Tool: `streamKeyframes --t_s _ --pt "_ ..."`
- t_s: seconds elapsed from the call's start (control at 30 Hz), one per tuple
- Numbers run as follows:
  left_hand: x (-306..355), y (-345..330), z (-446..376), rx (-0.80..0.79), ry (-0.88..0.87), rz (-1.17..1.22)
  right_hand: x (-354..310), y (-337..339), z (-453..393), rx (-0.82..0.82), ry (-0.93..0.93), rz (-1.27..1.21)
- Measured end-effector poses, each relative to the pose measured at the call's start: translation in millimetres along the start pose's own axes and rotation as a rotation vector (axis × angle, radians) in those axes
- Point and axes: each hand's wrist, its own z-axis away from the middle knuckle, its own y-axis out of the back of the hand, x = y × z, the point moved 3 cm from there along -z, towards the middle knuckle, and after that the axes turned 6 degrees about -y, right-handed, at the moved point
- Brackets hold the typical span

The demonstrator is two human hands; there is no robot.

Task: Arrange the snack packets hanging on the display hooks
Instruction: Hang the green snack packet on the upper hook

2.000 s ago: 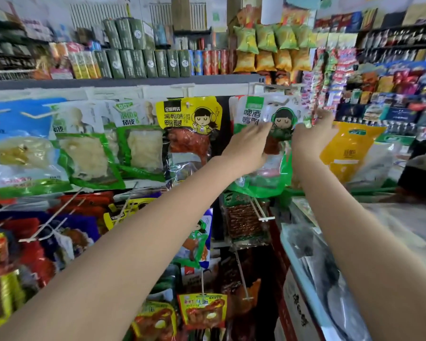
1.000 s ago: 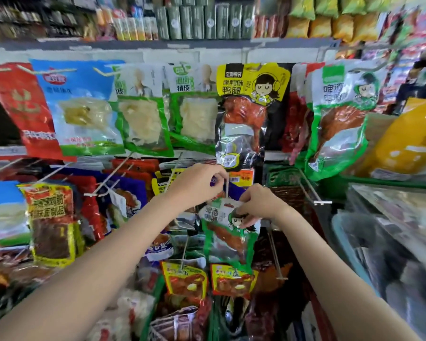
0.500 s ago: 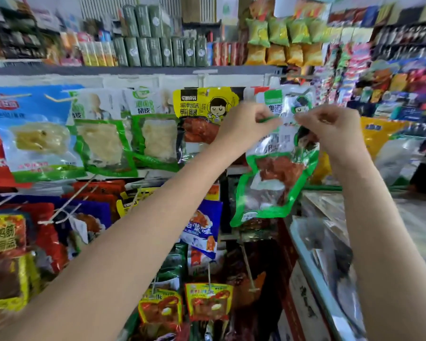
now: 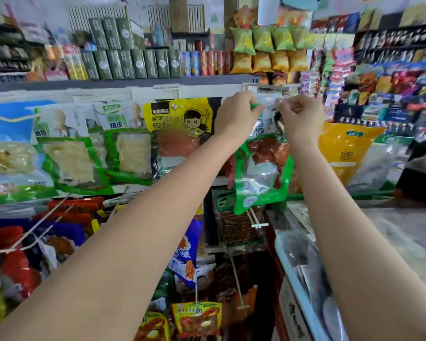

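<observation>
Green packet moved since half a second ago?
Yes. The green packet, held by both hands, rose toward the shelf edge, nearing the hook.

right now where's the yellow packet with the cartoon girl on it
In the head view the yellow packet hangs in the top row, centre-left, between a green-edged packet on its left and the left hand on its right.
</observation>
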Motion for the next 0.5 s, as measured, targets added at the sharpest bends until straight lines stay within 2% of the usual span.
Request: streamKeyframes --t_s 0.13,0.23,0.33,0.4,0.5 --pt "-4 -5 19 0.082 -0.137 -0.275 -1 -12 21 0.171 0.006 -0.053" --pt "-12 -12 52 0.016 -0.273 -0.311 3 -24 48 0.224 0.154 -0.166" --pt "-32 -12 87 -0.063 -0.395 -0.323 4 -32 58 0.195 0.181 -0.171" --pt "-50 -3 106 -0.057 -0.401 -0.316 -7 -30 67 0.21 0.205 -0.195" --pt "-79 22 135 -0.011 -0.3 -0.288 -28 -32 100 0.214 0.337 -0.297"
